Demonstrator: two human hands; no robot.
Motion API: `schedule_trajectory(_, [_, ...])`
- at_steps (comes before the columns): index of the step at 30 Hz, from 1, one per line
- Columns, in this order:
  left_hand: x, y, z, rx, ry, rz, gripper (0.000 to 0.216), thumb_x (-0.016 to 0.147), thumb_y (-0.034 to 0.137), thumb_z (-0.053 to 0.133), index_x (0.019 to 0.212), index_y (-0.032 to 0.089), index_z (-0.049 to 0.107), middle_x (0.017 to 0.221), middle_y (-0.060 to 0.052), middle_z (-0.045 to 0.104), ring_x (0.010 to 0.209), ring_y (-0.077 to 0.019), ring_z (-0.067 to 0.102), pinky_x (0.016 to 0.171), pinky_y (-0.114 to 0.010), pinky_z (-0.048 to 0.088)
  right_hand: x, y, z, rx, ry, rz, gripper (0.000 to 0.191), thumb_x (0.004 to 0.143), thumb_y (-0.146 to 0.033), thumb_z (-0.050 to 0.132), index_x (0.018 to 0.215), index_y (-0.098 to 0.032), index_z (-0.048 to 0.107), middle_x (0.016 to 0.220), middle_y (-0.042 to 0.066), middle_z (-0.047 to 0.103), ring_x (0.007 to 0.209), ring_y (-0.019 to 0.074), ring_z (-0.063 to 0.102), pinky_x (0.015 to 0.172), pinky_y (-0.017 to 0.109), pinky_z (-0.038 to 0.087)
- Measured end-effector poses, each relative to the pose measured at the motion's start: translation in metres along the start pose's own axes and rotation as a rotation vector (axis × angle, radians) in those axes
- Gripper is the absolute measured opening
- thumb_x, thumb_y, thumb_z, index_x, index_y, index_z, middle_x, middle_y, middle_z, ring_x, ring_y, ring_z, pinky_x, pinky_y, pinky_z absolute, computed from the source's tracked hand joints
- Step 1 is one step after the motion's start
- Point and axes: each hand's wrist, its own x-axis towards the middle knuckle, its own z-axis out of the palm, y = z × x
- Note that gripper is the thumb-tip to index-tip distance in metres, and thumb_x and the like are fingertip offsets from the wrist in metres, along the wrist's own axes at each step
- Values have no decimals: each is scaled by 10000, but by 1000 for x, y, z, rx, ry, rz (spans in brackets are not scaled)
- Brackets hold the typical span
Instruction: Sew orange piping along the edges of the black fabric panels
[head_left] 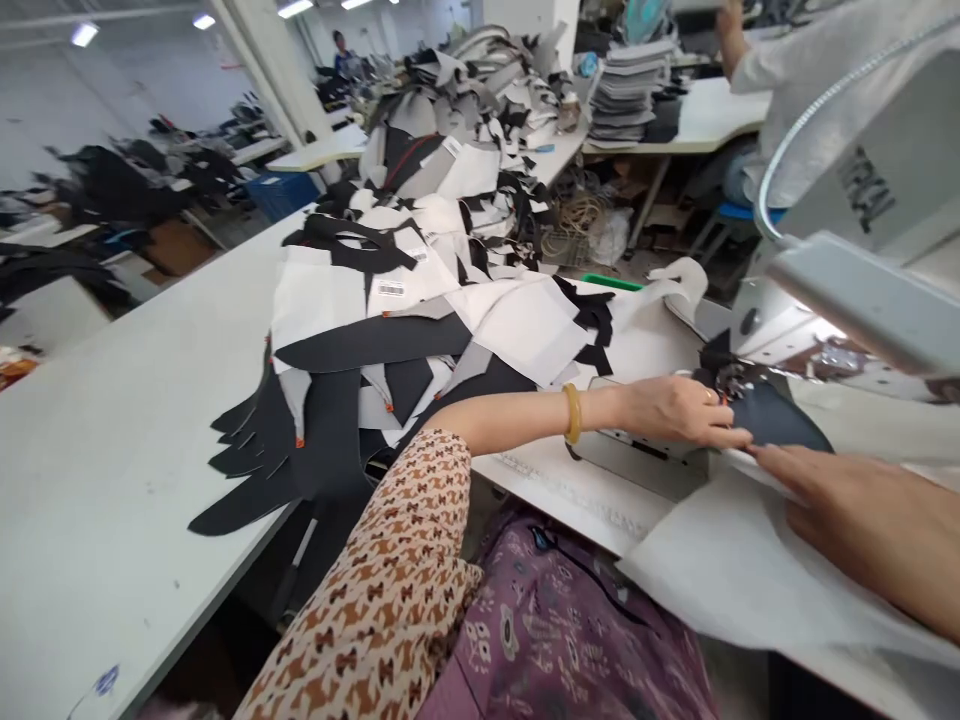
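Observation:
At the sewing machine (847, 340), my left hand (675, 408) has its fingers closed on the edge of a fabric piece, close to the presser foot (729, 380). A yellow bangle (573, 413) is on the left wrist. My right hand (825, 485) meets the left fingertips and pinches the same edge; it is slightly blurred. The piece shows a dark side (776, 415) beyond my hands, under the needle area. A large white part (720, 560) hangs toward me over the table edge, below my right hand. The exact grip of the fingertips is partly hidden.
Cut black, white and grey fabric pieces (405, 345) lie on the white table (150, 420) to the left, some with orange-marked tips. A big heap of pieces (465, 100) rises behind them. Further back are a stack of grey pieces (626, 95) and another person's sleeve (787, 90).

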Motion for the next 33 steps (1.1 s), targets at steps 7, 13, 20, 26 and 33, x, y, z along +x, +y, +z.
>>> schedule_trajectory(7, [15, -2, 32, -139, 231, -276, 237, 926, 197, 361, 860, 147, 583, 849, -60, 593, 849, -171, 532, 701, -282, 411, 8, -5, -40, -110, -149, 133, 78, 678, -157, 470, 741, -199, 454, 716, 22, 564, 628, 138, 439, 534, 265, 217])
schedule_trajectory(13, [4, -11, 33, 5, 421, -52, 273, 925, 136, 327, 945, 166, 598, 876, -50, 657, 723, -124, 567, 629, -261, 446, -1, -21, -20, -108, -7, -189, 198, 749, -48, 387, 801, -145, 552, 811, 50, 615, 734, 150, 523, 628, 276, 237])
schedule_trajectory(20, [-4, -3, 31, 149, 610, 81, 175, 893, 95, 454, 961, 128, 612, 907, -71, 708, 814, -143, 654, 667, -268, 536, -6, -15, 11, -64, 64, -247, 249, 805, -12, 376, 848, -135, 588, 887, 61, 630, 742, 130, 550, 619, 264, 244])
schedule_trajectory(26, [-2, 15, 52, 56, 640, -166, 186, 898, 129, 476, 986, 169, 635, 887, -53, 720, 851, -161, 676, 663, -282, 520, -7, 4, 6, -30, 68, -211, 252, 769, 9, 355, 725, -137, 556, 704, 32, 570, 598, 109, 457, 565, 262, 167])
schedule_trajectory(33, [4, 8, 60, -30, 680, -339, 239, 926, 165, 418, 965, 205, 650, 735, -20, 694, 779, -124, 661, 657, -266, 487, 6, 2, -5, -36, 38, -155, 285, 794, -24, 312, 727, -140, 563, 640, 42, 517, 552, 112, 374, 566, 278, 149])
